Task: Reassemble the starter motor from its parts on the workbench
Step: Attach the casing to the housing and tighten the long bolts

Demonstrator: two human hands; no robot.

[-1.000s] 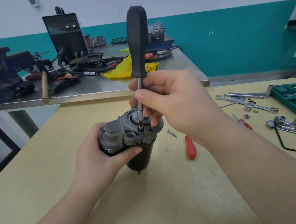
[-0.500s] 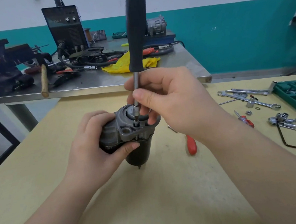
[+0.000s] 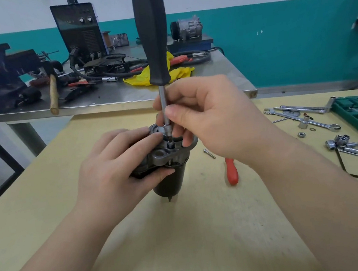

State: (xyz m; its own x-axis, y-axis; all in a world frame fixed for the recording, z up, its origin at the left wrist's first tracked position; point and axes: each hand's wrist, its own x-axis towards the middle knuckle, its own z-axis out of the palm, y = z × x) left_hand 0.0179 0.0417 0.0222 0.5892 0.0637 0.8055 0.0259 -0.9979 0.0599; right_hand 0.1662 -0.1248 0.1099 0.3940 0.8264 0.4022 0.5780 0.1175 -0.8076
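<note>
My left hand [image 3: 111,171] wraps the starter motor [image 3: 168,165], fingers curled over its grey housing, thumb pressed beneath; the motor stands upright on the tan workbench [image 3: 49,215]. The nut driver [image 3: 152,38] rises vertically from its top. My right hand [image 3: 211,118] pinches the driver's shaft.

Both hands [image 3: 111,171] [image 3: 211,118] apparently curled, gripping.

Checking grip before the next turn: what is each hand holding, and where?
Left hand grips the starter motor round its grey end housing. Right hand pinches the nut driver on its metal shaft, below the black handle.
</note>
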